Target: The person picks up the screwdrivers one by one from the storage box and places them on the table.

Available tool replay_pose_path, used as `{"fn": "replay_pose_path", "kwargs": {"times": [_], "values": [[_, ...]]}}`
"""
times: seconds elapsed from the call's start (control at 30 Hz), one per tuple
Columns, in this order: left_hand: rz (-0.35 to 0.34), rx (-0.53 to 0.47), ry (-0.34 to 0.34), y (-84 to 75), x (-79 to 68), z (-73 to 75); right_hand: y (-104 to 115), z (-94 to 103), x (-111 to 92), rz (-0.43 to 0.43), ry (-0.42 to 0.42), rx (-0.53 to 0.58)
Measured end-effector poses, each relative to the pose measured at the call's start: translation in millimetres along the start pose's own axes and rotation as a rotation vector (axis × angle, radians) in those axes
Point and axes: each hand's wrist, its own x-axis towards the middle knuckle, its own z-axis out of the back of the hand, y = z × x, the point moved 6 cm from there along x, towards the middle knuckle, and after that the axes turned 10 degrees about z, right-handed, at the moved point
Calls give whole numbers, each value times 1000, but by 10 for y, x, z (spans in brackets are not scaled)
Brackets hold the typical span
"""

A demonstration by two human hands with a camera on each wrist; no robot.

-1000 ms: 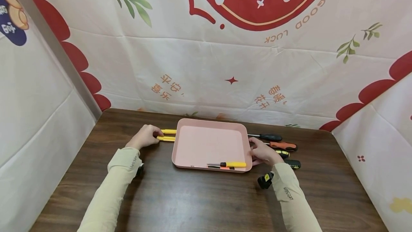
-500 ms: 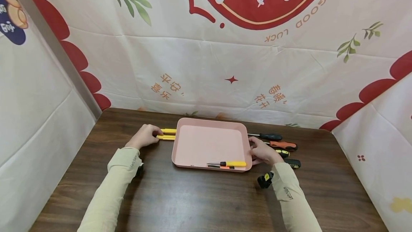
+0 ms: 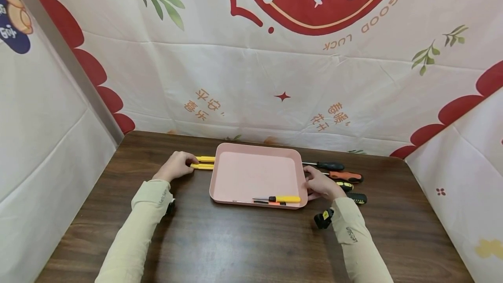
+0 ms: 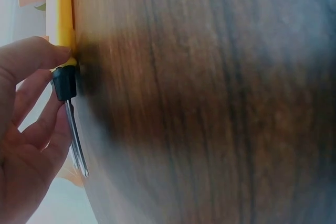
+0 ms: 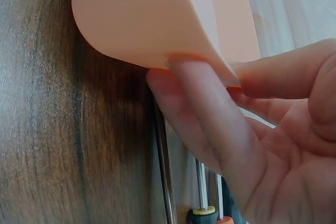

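Observation:
My left hand [image 3: 174, 166] pinches a yellow-handled screwdriver [image 4: 64, 30] near its black collar, with the thumb on the handle. In the head view that screwdriver and a second yellow-handled screwdriver [image 3: 207, 159] lie side by side, partly hidden by the pink tray [image 3: 257, 174]. Two thin shafts show below the collar in the left wrist view. My right hand [image 3: 321, 183] grips the tray's right side, thumb and fingers on either side of the wall [image 5: 142, 19]. Along the tray's near wall lie a small yellow screwdriver [image 3: 287, 199] and an orange-handled tool [image 3: 277, 203].
Right of the tray lie a black-handled screwdriver [image 3: 330, 166], an orange-and-black-handled screwdriver [image 3: 346, 177], a yellow-and-black handle [image 3: 346, 186] and a dark handle [image 3: 358, 198]. By the right cuff is a small black object with a yellow patch [image 3: 323, 219]. A fabric wall rises behind the table [image 3: 239, 243].

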Motion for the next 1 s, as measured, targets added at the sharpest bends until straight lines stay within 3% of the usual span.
{"fn": "replay_pose_path", "kwargs": {"times": [1.0], "values": [[-38, -32, -10, -63, -66, 81, -11, -2, 3, 18, 6, 5]]}}
